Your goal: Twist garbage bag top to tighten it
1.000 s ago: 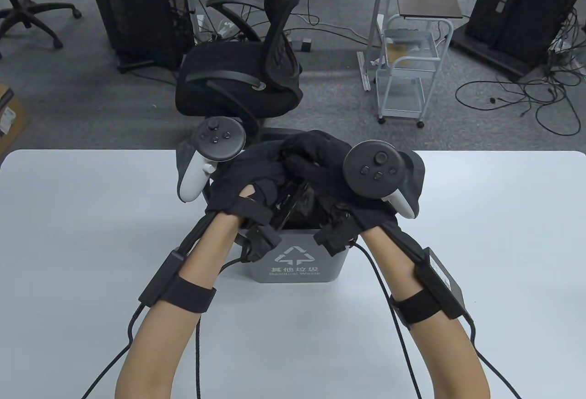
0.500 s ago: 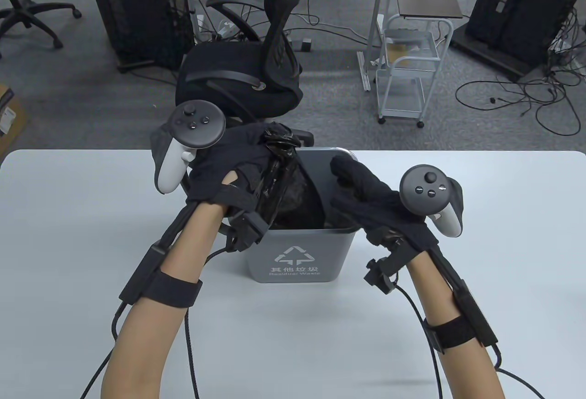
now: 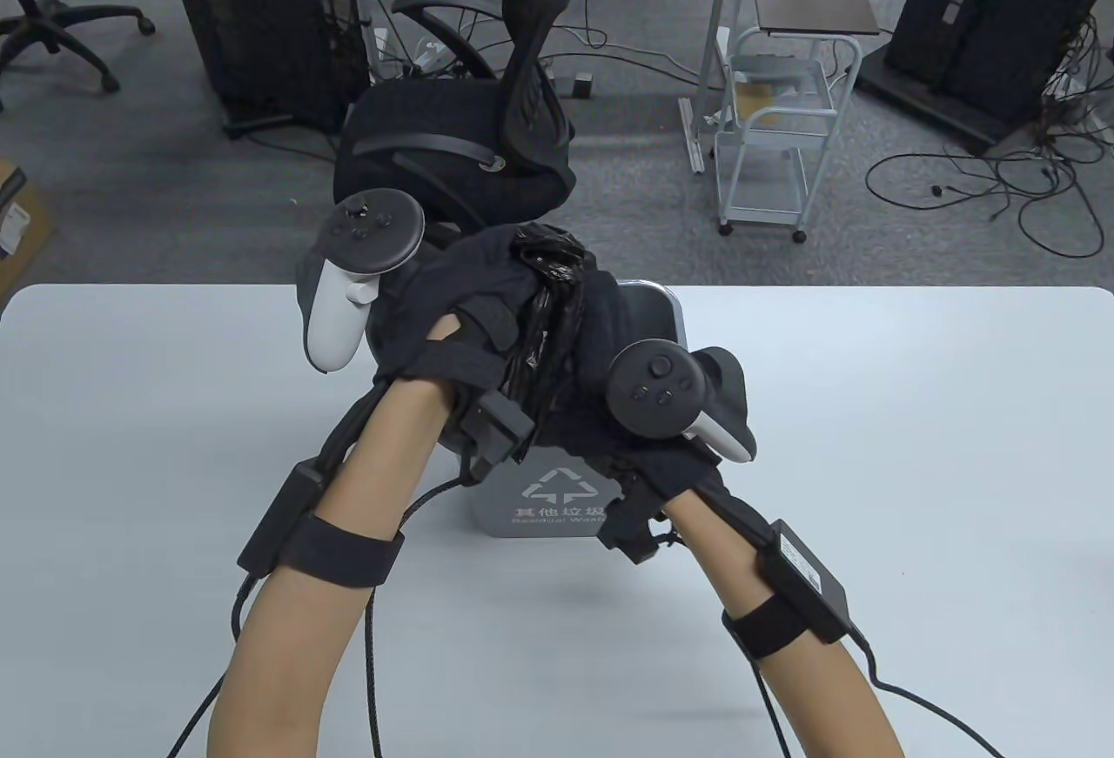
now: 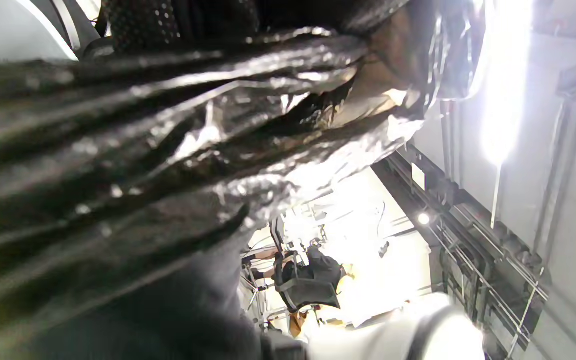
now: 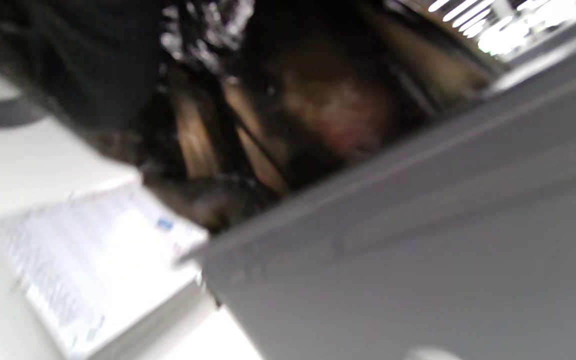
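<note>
A black garbage bag [image 3: 550, 314] sits in a grey waste bin [image 3: 557, 501] at the table's middle. Its top is gathered into a bunch that sticks up between my hands. My left hand [image 3: 470, 297] grips the gathered neck from the left, with the crumpled end showing above the fist. My right hand [image 3: 600, 332] grips the neck from the right, just below. In the left wrist view the shiny pleated plastic [image 4: 168, 150] fills the frame. The right wrist view is blurred and shows the bin's grey wall [image 5: 418, 260] with dark plastic [image 5: 248, 100] above it.
The white table [image 3: 914, 445] spreads to both sides of the bin. A black office chair [image 3: 470, 140] stands just behind the table's far edge. A white cart [image 3: 779, 131] and computer towers stand farther back on the floor.
One second ago both hands were bunched over the bin. Half a second ago my right hand had let go and moved out right. Now it has come back and grips the neck below my left hand.
</note>
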`<state>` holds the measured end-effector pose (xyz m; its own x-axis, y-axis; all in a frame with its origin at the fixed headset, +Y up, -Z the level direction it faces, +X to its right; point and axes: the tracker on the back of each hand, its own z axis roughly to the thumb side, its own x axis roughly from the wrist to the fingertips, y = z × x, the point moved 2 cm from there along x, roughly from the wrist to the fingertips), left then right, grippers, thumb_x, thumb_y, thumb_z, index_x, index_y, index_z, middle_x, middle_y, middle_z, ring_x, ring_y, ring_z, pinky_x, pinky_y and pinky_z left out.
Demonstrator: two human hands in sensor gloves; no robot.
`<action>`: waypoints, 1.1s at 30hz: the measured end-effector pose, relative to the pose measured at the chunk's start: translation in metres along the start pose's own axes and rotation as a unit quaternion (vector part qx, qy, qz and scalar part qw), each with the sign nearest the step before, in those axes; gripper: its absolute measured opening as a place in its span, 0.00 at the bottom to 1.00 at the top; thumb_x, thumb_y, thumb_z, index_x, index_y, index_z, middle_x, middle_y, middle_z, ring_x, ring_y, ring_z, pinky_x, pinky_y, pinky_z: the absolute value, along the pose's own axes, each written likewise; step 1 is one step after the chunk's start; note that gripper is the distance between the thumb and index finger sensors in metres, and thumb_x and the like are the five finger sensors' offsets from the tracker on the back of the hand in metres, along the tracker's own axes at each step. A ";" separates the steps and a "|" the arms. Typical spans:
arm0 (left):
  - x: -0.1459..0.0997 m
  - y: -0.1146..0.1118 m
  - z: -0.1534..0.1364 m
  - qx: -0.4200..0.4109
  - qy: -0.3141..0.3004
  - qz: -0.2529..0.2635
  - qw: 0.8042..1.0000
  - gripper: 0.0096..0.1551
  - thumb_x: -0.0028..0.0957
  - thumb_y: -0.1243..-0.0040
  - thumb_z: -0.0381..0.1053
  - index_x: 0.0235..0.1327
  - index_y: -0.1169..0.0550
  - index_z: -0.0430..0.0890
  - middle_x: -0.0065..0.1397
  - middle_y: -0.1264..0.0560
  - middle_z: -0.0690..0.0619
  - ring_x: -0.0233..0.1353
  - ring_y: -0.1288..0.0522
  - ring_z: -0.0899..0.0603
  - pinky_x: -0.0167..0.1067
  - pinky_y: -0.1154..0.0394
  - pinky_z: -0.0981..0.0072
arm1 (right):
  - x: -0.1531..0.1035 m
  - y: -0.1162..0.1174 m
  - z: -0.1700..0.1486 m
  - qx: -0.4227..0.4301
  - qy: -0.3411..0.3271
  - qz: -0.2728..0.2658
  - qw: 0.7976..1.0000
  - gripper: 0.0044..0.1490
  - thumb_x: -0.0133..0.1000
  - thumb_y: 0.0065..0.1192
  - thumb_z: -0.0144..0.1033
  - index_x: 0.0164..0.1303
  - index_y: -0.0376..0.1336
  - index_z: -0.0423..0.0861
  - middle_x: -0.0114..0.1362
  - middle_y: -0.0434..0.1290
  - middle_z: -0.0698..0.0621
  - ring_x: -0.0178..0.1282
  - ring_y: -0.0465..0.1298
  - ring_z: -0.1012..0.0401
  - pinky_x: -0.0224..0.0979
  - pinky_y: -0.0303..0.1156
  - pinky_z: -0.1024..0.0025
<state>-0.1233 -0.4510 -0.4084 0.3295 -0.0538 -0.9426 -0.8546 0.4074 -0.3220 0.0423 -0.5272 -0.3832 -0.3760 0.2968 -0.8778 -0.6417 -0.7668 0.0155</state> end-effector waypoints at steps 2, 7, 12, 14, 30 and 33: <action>-0.001 -0.010 0.004 0.016 -0.027 -0.017 0.999 0.20 0.68 0.49 0.52 0.71 0.28 0.53 0.65 0.18 0.59 0.69 0.18 0.49 0.62 0.21 0.55 | 0.007 -0.004 -0.003 0.036 0.018 -0.046 0.998 0.90 0.51 0.70 0.57 0.82 0.14 0.27 0.88 0.26 0.25 0.86 0.36 0.30 0.81 0.44 0.29; -0.011 -0.023 0.023 0.133 -0.084 -0.008 0.988 0.20 0.66 0.47 0.52 0.70 0.25 0.55 0.66 0.18 0.59 0.73 0.21 0.47 0.69 0.29 0.46 | 0.019 -0.020 -0.015 0.158 0.037 -0.069 0.984 0.83 0.52 0.69 0.59 0.90 0.24 0.31 0.92 0.38 0.32 0.89 0.45 0.36 0.81 0.44 0.34; -0.021 -0.036 0.036 0.212 -0.119 -0.006 0.970 0.21 0.63 0.45 0.53 0.68 0.22 0.56 0.72 0.21 0.53 0.80 0.26 0.42 0.73 0.36 0.37 | 0.032 -0.024 -0.023 0.258 -0.003 -0.039 0.965 0.60 0.54 0.72 0.48 0.91 0.45 0.44 0.89 0.58 0.44 0.89 0.55 0.43 0.82 0.47 0.38; -0.026 -0.040 0.042 0.264 -0.138 0.013 0.954 0.21 0.63 0.44 0.54 0.68 0.21 0.57 0.74 0.21 0.53 0.81 0.27 0.43 0.73 0.37 0.35 | 0.035 -0.026 -0.025 0.266 0.006 -0.024 0.964 0.51 0.55 0.72 0.44 0.88 0.52 0.48 0.84 0.66 0.49 0.88 0.62 0.46 0.83 0.49 0.39; -0.065 -0.043 0.061 0.407 -0.185 0.145 0.883 0.26 0.61 0.48 0.62 0.75 0.28 0.65 0.91 0.38 0.58 0.94 0.42 0.46 0.80 0.49 0.32 | 0.051 -0.050 -0.008 0.260 0.032 0.066 0.963 0.22 0.64 0.60 0.42 0.66 0.71 0.52 0.61 0.78 0.51 0.71 0.76 0.49 0.81 0.58 0.38; -0.071 -0.030 0.046 0.336 -0.192 0.140 0.911 0.42 0.61 0.52 0.69 0.89 0.46 0.63 0.96 0.49 0.54 0.95 0.49 0.43 0.81 0.52 0.32 | 0.052 -0.060 -0.008 0.252 0.049 0.054 0.965 0.22 0.66 0.55 0.43 0.68 0.70 0.52 0.63 0.77 0.51 0.73 0.74 0.48 0.81 0.57 0.38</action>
<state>-0.1027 -0.4176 -0.3274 0.3635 0.4084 -0.8373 -0.5298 0.8299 0.1748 0.0665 -0.4707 -0.4331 -0.4102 0.1570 -0.8984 -0.8547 -0.4097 0.3187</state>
